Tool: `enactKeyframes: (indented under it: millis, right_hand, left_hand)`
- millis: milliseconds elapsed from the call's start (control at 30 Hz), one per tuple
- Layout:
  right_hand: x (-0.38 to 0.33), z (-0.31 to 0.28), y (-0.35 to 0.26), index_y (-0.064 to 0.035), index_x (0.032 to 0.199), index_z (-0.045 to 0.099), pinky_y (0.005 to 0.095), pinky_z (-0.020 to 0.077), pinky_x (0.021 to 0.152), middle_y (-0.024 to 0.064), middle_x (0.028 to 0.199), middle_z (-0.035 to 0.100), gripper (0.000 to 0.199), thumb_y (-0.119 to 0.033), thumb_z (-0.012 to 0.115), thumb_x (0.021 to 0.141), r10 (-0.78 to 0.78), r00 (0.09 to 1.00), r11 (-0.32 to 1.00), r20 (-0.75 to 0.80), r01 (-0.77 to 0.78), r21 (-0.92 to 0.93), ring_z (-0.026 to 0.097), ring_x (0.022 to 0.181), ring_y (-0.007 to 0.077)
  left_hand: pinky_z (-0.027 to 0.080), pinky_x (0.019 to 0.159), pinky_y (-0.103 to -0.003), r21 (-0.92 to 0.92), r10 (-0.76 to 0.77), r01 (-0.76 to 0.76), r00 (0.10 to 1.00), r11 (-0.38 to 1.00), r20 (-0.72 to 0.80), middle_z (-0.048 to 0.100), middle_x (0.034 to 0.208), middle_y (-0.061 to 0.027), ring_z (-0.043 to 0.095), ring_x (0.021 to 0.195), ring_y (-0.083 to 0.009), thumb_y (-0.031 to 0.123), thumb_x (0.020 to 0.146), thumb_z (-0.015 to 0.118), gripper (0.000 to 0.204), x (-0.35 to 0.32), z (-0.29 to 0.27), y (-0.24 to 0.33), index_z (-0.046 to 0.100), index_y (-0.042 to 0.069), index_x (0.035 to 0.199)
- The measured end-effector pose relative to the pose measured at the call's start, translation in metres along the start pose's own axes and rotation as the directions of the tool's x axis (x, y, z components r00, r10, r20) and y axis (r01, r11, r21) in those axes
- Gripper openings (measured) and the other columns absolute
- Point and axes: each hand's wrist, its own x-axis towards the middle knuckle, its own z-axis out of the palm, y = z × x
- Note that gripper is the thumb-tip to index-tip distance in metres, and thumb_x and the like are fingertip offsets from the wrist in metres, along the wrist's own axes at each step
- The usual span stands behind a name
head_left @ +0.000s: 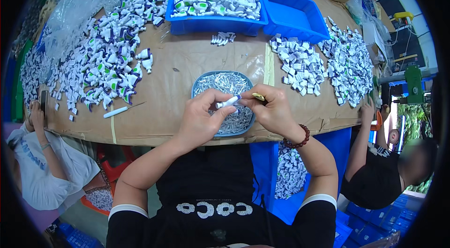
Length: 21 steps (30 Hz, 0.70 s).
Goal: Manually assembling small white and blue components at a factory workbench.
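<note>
My left hand [201,114] pinches a small white plastic toy part [228,102] with a purple end. The part lies tilted between thumb and fingers, above a grey-blue tub [193,89] full of thin silvery metal pins [224,81]. My right hand [274,110] is closed, its fingertips meeting the purple end of the part. A small yellowish piece [258,96] shows between its fingers; its kind is unclear, and the rest is hidden by the fingers.
White and purple toy parts [105,65] are heaped on the left, near a white-handled pick [116,112]. Behind stand a filled blue bin [218,25] and an empty blue bin [293,9]. White pieces [302,67] lie piled right. Other people's arms [360,140] reach in at both sides.
</note>
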Motion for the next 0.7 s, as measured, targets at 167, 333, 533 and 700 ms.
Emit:
enactKeyframes:
  millis: [167,333,533,700]
  right_hand:
    - [0.003,0.001,-0.005,-0.0011,0.080,0.065,0.0287,0.0434,0.052,0.0120,0.067,0.061,0.007,0.000,0.065,0.074,-0.015,1.000,1.000,-0.020,0.015,0.021,0.058,0.057,0.0188]
    - [0.013,-0.004,-0.020,-0.0007,0.106,0.060,0.0278,0.0459,0.058,0.0116,0.080,0.062,0.028,0.002,0.061,0.078,-0.317,0.948,0.945,0.035,0.319,-0.078,0.059,0.064,0.0185]
    - [0.002,-0.011,-0.016,-0.0027,0.130,0.044,0.0243,0.0457,0.055,0.0078,0.075,0.065,0.047,-0.003,0.057,0.085,-0.116,0.960,0.993,0.254,0.113,0.028,0.057,0.056,0.0132]
    - [-0.002,-0.001,-0.012,-0.0027,0.134,0.037,0.0294,0.0494,0.060,0.0126,0.071,0.065,0.055,-0.009,0.060,0.084,-0.081,0.940,0.985,0.332,0.024,0.172,0.065,0.063,0.0212]
  left_hand:
    - [0.045,0.067,-0.021,-0.065,-0.033,0.041,0.993,0.997,0.116,0.060,0.088,-0.0039,0.056,0.079,-0.0073,0.005,0.084,0.062,0.019,0.006,-0.004,0.002,0.057,-0.001,0.101]
    - [0.044,0.064,-0.023,0.182,-0.187,0.135,0.932,0.974,0.311,0.061,0.083,-0.0057,0.057,0.075,-0.0097,0.020,0.092,0.047,0.022,0.010,-0.008,0.006,0.053,0.001,0.100]
    - [0.031,0.048,-0.017,-0.356,-0.344,0.451,0.881,0.818,0.326,0.049,0.065,0.0011,0.039,0.054,-0.0031,0.034,0.098,0.032,0.034,0.018,-0.015,0.003,0.051,0.006,0.095]
    - [0.028,0.045,-0.016,-0.342,-0.353,0.468,0.869,0.815,0.347,0.044,0.061,0.0024,0.035,0.050,-0.0030,0.039,0.098,0.030,0.039,0.015,-0.009,0.011,0.051,0.007,0.093]
